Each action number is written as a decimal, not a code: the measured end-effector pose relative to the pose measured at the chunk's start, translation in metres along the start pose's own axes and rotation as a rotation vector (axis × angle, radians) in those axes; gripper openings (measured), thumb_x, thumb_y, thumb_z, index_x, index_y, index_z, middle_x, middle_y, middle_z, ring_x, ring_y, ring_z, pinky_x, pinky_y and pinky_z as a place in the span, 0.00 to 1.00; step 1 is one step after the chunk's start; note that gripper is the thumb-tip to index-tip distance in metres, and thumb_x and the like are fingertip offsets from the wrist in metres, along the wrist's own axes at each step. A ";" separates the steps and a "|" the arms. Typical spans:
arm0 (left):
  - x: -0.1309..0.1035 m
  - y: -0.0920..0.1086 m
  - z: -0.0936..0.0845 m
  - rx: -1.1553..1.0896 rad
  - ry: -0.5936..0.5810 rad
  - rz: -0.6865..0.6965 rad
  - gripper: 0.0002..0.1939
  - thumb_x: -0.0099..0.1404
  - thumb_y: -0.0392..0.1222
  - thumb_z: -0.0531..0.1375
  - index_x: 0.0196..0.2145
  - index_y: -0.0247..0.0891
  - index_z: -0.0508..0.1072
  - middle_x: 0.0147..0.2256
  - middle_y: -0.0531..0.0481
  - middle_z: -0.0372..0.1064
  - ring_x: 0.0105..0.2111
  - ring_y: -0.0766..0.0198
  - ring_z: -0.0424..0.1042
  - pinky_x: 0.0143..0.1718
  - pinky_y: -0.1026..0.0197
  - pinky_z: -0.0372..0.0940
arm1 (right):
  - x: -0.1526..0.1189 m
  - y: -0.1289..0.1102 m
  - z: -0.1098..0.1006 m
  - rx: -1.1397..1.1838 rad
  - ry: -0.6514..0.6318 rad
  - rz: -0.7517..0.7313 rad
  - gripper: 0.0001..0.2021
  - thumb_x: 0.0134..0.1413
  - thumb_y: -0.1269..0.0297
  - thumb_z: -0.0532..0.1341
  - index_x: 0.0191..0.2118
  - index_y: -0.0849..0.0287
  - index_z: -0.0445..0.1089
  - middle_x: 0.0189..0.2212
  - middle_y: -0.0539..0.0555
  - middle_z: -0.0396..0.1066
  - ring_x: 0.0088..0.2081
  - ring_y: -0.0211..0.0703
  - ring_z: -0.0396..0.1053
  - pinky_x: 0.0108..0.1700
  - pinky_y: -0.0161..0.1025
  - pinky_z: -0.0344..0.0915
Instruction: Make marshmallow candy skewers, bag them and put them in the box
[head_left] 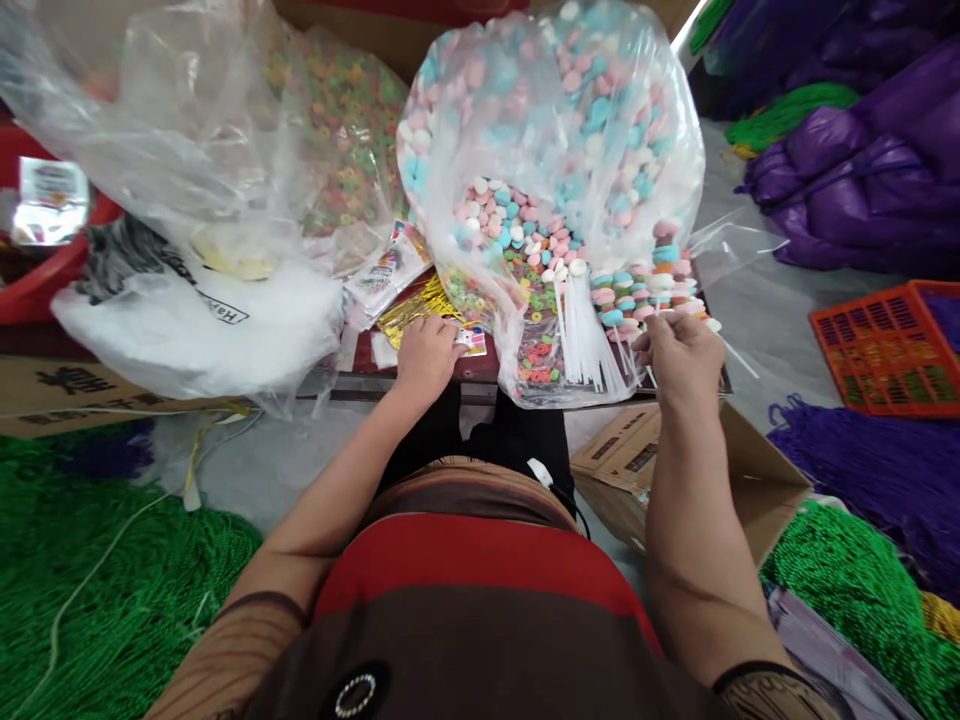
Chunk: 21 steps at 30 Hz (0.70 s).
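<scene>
My right hand (682, 352) is closed in a pinch at the white stick of a candy skewer, at the front of a pile of candy skewers (626, 292) threaded with pink, blue and white sweets. My left hand (427, 358) rests at the table's front edge, fingers curled, with a small printed packet (474, 341) at its thumb and fingertips. Just behind it lie gold twist ties (431, 300) and a stack of printed bags (386, 275). Between my hands, a bundle of white sticks (586, 335) lies on an open plastic bag beside ring-shaped candies (541, 355).
A big clear bag of pastel candies (525, 110) stands at the back, with a bag of ring candies (352, 130) to its left. White plastic bags (217, 330) cover the table's left. An open carton (622, 460) sits below right; an orange crate (892, 350) stands beyond.
</scene>
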<state>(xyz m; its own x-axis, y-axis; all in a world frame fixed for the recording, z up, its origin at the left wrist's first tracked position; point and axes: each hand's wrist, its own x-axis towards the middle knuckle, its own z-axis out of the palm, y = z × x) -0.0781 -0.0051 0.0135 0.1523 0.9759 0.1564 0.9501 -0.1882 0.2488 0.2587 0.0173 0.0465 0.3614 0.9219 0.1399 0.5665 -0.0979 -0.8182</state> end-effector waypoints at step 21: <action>0.011 0.004 -0.002 -0.413 0.537 0.210 0.17 0.75 0.50 0.55 0.34 0.38 0.74 0.37 0.43 0.75 0.40 0.57 0.72 0.46 0.54 0.66 | -0.083 -0.097 0.123 0.866 -0.453 0.311 0.13 0.49 0.54 0.69 0.36 0.57 0.73 0.18 0.40 0.59 0.18 0.28 0.49 0.21 0.30 0.49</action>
<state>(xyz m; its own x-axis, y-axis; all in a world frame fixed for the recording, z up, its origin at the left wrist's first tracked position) -0.0730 0.0046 0.0177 0.0643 0.7449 0.6640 0.7184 -0.4964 0.4873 0.0824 -0.0035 0.0458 -0.0143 0.9745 -0.2240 -0.2981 -0.2180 -0.9293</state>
